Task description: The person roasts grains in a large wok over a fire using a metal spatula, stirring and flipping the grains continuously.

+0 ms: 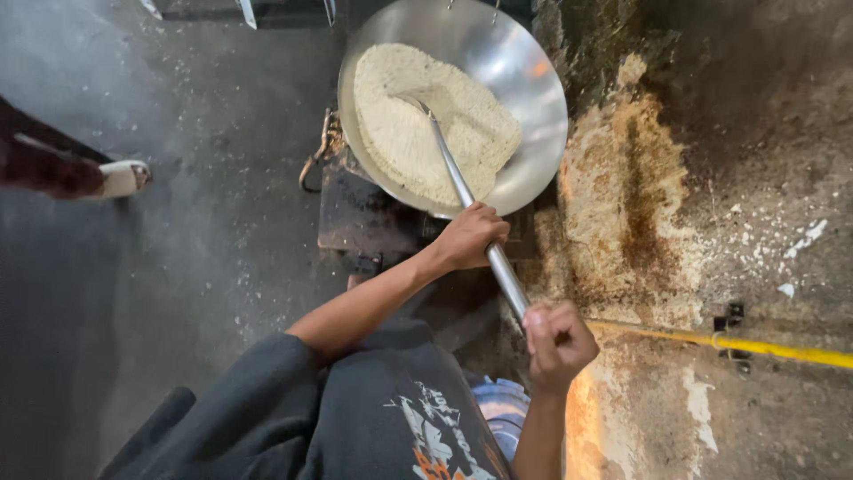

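Note:
A big shiny steel wok [524, 80] sits on a dark stove [364, 218], filled on its left side with a mound of pale rice [418, 124]. A long metal ladle [458, 182] reaches into the rice, its blade buried near the middle. My left hand [469, 236] grips the handle partway up, close to the wok's rim. My right hand [558, 342] is closed around the handle's lower end.
A stained, rust-coloured wall or floor [640, 196] runs along the right, crossed by a yellow hose [755, 347]. Dark concrete floor [178, 222] lies to the left, with another person's foot in a pale sandal [120, 178] at the left edge.

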